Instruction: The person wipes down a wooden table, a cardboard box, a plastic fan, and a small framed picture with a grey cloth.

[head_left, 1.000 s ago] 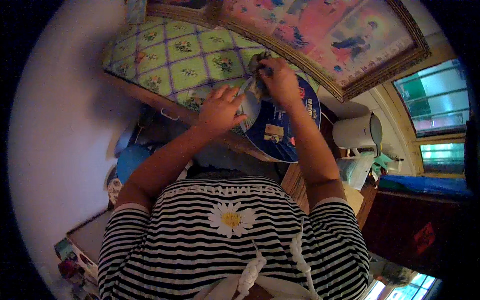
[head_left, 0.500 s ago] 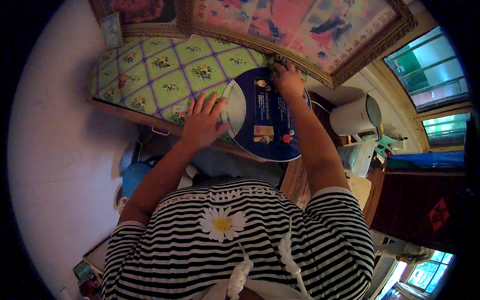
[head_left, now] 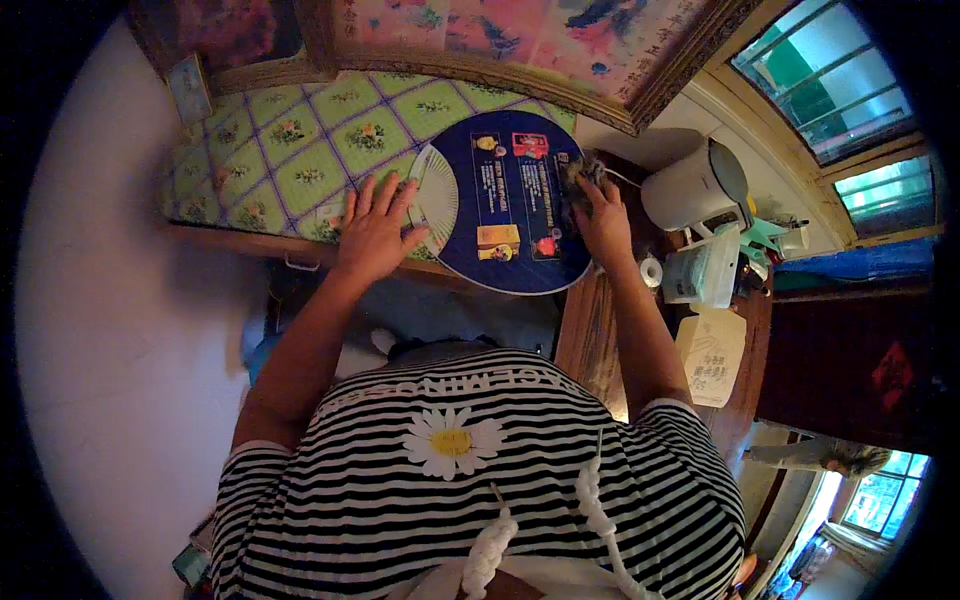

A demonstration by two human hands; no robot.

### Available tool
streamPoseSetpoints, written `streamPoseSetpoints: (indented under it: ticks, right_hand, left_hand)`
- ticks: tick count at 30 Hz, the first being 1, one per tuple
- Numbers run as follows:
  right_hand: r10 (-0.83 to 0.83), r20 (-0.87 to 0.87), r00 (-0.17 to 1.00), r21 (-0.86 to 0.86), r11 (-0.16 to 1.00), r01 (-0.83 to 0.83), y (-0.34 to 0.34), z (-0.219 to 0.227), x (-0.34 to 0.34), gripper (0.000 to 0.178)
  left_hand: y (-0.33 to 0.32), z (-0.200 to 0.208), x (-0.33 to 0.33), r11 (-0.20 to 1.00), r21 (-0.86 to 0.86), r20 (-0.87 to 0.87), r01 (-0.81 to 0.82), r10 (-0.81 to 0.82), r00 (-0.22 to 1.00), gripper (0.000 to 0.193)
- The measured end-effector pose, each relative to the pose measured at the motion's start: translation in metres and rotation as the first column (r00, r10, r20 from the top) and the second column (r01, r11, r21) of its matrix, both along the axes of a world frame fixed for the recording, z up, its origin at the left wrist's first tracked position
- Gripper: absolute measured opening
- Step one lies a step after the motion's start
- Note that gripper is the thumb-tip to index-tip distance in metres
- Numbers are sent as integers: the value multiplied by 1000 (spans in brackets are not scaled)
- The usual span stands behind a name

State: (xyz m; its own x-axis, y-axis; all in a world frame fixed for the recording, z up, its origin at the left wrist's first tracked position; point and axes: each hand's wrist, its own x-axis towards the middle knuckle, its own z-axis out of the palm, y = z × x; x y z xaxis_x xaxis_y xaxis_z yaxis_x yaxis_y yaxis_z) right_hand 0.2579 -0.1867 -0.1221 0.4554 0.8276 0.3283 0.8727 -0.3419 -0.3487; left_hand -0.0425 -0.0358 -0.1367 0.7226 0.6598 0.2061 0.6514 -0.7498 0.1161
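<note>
A round dark blue hand fan [head_left: 512, 205] with printed pictures and a white ribbed section at its left lies flat on the table. My left hand [head_left: 376, 230] rests palm down, fingers spread, on the fan's left edge and the green checked tablecloth [head_left: 280, 160]. At the fan's right edge my right hand [head_left: 598, 212] is closed on a grey cloth [head_left: 580, 175] pressed against it.
A white electric kettle [head_left: 697, 185] stands to the right, with a small tape roll [head_left: 651, 271], a pale plastic container [head_left: 707, 270] and a cream fan-shaped card [head_left: 711, 352] on the wooden table [head_left: 583, 330]. A framed picture [head_left: 560, 40] leans behind.
The view has shifted so the fan sits lower and more central. My right hand slid along the fan's edge with the cloth; my left hand stays flat on its left side.
</note>
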Motion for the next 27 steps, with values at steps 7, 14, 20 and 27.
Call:
streamPoseSetpoints:
  ticks: [7,14,20,27]
  right_hand:
    - [-11,-664,748,185,966,178,-56,46,42,35]
    - [309,-137,941,72,951,-301,33,83,-79,41]
    - [335,386,860,57,921,-385,102,-11,-147,36]
    - [-132,242,961,-87,984,157,130,19,-23,25]
  left_hand:
    - [-14,15,-6,991,-56,-70,-124,120,990,64]
    - [-8,-1,-22,991,-16,-47,-130,129,991,66]
    - [-5,-2,-27,996,-35,-12,-87,86,996,71]
    - [-5,6,-28,991,-96,-88,-98,90,992,73]
